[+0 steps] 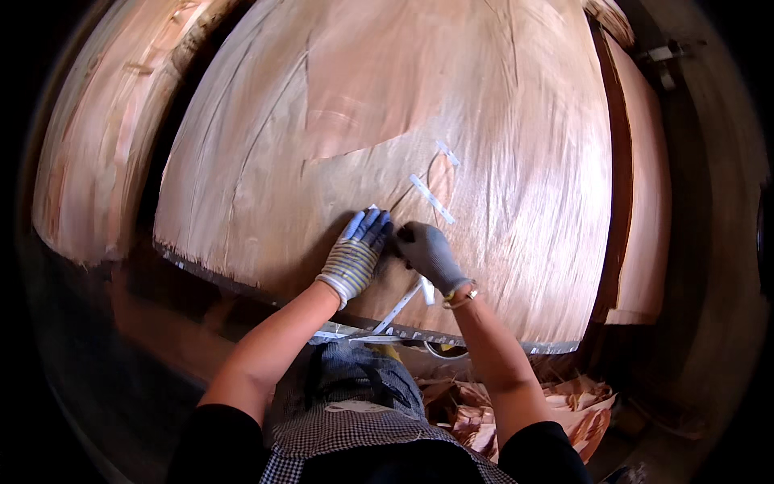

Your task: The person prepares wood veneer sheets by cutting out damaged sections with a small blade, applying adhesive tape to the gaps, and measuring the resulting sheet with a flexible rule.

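A large sheet of wood veneer (516, 202) lies spread before me. Flat on it rests my left hand (355, 252), in a striped glove, fingers stretched out and a bit of white showing at their tips. Close beside it, my right hand (427, 252) in a grey glove is closed, fingertips down near the veneer; what they hold is hidden. A white tape strip (397, 310) runs from below the right hand to the near edge, next to a short white piece (427, 292). Farther up, tape pieces (432, 198) cross a narrow pointed patch (441, 179).
Another veneer stack (105, 153) stands at the left across a dark gap. More veneer (642, 202) lies along the right side. Torn veneer scraps (564, 407) are heaped below the near edge at right. A darker veneer area (363, 89) shows at the far middle.
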`<state>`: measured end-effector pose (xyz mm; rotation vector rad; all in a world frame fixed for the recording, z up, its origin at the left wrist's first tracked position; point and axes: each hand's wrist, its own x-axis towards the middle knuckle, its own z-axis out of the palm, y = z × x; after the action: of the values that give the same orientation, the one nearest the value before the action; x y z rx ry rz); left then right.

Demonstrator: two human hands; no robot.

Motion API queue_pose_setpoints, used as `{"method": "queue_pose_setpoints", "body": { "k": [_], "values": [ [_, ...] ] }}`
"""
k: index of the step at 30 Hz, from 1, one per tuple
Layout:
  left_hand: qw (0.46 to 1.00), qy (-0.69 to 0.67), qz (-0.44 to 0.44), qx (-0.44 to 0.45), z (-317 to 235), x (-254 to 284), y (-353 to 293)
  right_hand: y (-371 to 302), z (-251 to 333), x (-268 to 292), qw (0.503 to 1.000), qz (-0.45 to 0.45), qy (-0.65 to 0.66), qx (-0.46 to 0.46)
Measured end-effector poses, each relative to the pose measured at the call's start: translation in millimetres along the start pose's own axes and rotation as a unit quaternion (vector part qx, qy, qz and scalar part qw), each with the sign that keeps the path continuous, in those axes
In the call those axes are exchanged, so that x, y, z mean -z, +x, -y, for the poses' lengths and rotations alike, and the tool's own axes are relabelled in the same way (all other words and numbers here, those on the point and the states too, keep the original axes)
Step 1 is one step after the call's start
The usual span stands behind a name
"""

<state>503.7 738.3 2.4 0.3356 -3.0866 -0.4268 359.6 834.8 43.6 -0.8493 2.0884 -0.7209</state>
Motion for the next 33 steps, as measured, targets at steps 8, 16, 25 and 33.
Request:
{"method": "queue_pose_setpoints", "body": {
  "k": [8, 16, 25, 33],
  "values": [
    [0.964, -0.169, -0.152, 0.136, 49, 62, 8, 48, 43, 33, 0.988, 0.041, 0.131, -0.077],
    [0.98, 0.015, -0.127, 0.15, 168, 40, 13, 150, 123, -61, 0.999, -0.047, -0.021, 0.006],
    [0.994, -0.044, -0.087, 0.043, 143, 31, 21, 126, 95, -60, 0.976, -0.108, -0.189, -0.004],
    [0.999, 0.014, -0.047, 0.019, 143, 34, 20, 82, 89, -35, 0.931, -0.203, -0.296, 0.059]
  ]
}}
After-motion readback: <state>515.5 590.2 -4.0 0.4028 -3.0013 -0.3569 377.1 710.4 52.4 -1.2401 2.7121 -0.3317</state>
